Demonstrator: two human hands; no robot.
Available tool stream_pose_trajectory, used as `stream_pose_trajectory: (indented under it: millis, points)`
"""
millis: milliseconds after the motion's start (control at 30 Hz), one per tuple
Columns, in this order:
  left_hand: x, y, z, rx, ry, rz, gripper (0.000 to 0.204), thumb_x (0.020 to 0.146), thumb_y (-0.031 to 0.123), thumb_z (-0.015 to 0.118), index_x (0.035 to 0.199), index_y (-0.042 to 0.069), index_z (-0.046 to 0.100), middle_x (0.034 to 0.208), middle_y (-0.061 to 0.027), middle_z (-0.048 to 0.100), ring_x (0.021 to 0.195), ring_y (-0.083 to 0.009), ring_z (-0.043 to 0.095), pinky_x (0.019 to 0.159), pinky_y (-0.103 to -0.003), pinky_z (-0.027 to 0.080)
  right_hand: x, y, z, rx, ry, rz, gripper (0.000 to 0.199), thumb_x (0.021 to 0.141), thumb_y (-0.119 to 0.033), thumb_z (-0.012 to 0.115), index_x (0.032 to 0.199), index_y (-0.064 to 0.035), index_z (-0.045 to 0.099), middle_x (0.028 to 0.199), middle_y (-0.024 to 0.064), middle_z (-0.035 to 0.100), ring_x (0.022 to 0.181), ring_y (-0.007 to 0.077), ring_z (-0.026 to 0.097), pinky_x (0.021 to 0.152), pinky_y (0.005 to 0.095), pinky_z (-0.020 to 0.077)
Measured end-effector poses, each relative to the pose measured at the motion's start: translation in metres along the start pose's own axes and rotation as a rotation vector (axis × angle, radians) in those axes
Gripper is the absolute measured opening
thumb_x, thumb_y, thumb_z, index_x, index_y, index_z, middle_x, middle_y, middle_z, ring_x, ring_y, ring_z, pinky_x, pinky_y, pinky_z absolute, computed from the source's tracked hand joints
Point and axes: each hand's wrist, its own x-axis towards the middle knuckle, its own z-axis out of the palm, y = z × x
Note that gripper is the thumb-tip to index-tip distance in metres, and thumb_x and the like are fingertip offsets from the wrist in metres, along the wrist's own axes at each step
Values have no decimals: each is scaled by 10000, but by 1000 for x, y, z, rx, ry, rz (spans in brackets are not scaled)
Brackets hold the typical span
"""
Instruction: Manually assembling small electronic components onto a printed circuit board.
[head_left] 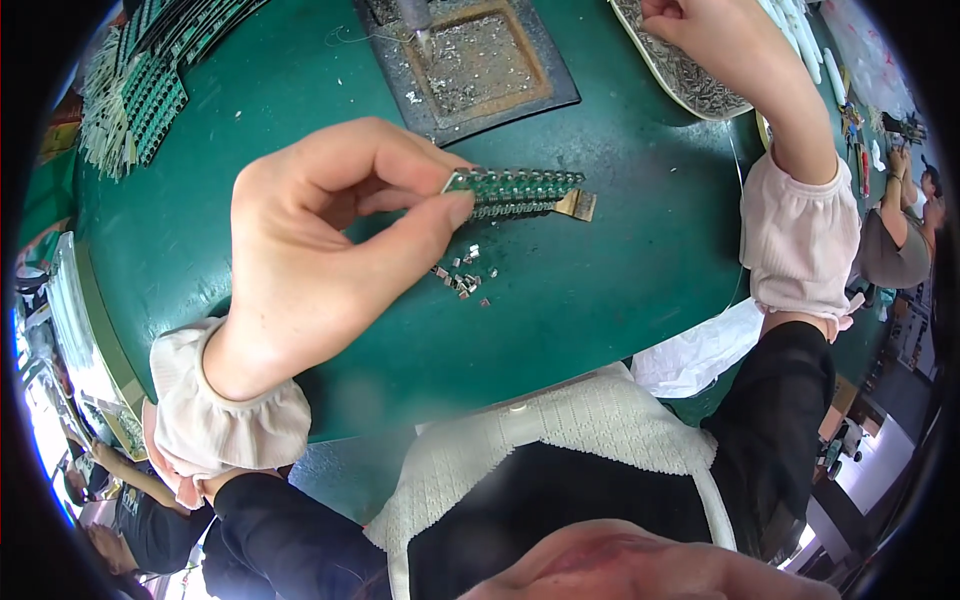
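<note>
My left hand (310, 235) pinches a green circuit board strip (520, 186) by its left end, thumb in front and fingers behind. Rows of small metal parts line the strip, which is held above the green table. By its right end is a flat brass-coloured piece (577, 205); I cannot tell whether it is attached. Below the strip lies a small scatter of shiny metal bits (466, 282). At the upper right, my right hand (690, 22) has its fingers drawn together over a pale-rimmed tray (650, 76) of small metal pieces. What they hold, if anything, is hidden.
A dark square dish (555, 85) with metal scraps stands at the back, a soldering-iron-like tool (414, 14) above it. Circuit boards (155, 105) are stacked at far left. White plastic (700, 350) hangs by the front edge. Other people (892, 235) sit on both sides.
</note>
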Motion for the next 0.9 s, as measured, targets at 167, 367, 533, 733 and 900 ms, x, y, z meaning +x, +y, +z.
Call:
stream_pose_trajectory:
  millis: [167, 367, 533, 733, 900]
  points:
    - [-1, -4, -1, 116, -69, 127, 127, 854, -147, 682, 914, -37, 660, 1069, -166, 714, 980, -214, 701, 840, -283, 537, 1, 0, -2, 8, 21, 97, 165, 784, -143, 679, 857, -1, 723, 832, 222, 706, 812, 404, 683, 742, 469, 535]
    - [0, -3, -5, 376, -172, 381, 186, 784, -151, 700, 924, -27, 700, 1068, -185, 726, 935, -241, 707, 804, -326, 557, -3, -14, -22, 106, 30, 207, 163, 772, -117, 692, 872, 10, 716, 839, 207, 721, 813, 372, 707, 755, 432, 551]
    - [3, -1, -7, 628, -137, 641, 269, 725, -111, 761, 974, -14, 724, 1030, -164, 723, 853, -253, 669, 716, -331, 537, -6, -3, -12, 120, 60, 93, 181, 793, -108, 709, 926, 11, 743, 849, 199, 730, 808, 353, 713, 744, 420, 553]
    - [6, -13, -4, 703, -106, 826, 308, 697, -59, 806, 990, -7, 725, 1014, -154, 715, 808, -262, 642, 656, -331, 510, -9, -18, -14, 170, 102, 59, 132, 812, -57, 721, 915, 19, 754, 818, 186, 728, 727, 269, 728, 674, 358, 555]
    - [7, -16, -4, 773, -87, 934, 330, 685, -44, 809, 1004, -13, 726, 1018, -163, 718, 820, -270, 653, 650, -333, 524, -24, -49, -31, 964, -85, 322, 102, 848, -30, 717, 941, 11, 714, 680, 142, 653, 605, 138, 646, 561, 286, 476]
